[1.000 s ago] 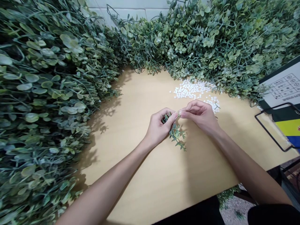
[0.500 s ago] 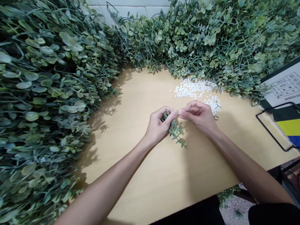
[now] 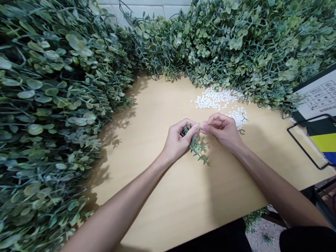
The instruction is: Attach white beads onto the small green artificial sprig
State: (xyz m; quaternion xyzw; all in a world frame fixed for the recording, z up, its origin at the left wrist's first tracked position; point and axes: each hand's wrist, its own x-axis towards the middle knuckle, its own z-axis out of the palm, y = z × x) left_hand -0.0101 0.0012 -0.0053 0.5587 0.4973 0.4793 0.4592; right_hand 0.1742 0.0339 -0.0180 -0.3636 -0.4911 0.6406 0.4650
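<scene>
This is a workbench in a small assembly workshop for artificial plants. Heaps of plastic foliage point(image 3: 52, 105) crowd my pale wooden counter point(image 3: 162, 196) on the left and along the back, against a white tiled wall point(image 3: 157, 8). A scatter of small white plastic pieces point(image 3: 215, 99) lies beside the greenery, and a printed chart point(image 3: 319, 98) stands at my right. My left hand point(image 3: 177, 141) and right hand point(image 3: 225, 131) pinch one loose sprig point(image 3: 198, 149).

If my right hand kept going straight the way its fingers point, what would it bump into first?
The left hand. The right hand points leftward at it, fingertips meeting where both pinch the top of the green sprig, so it would press into the left fingertips first, though depth is hard to judge.
</scene>
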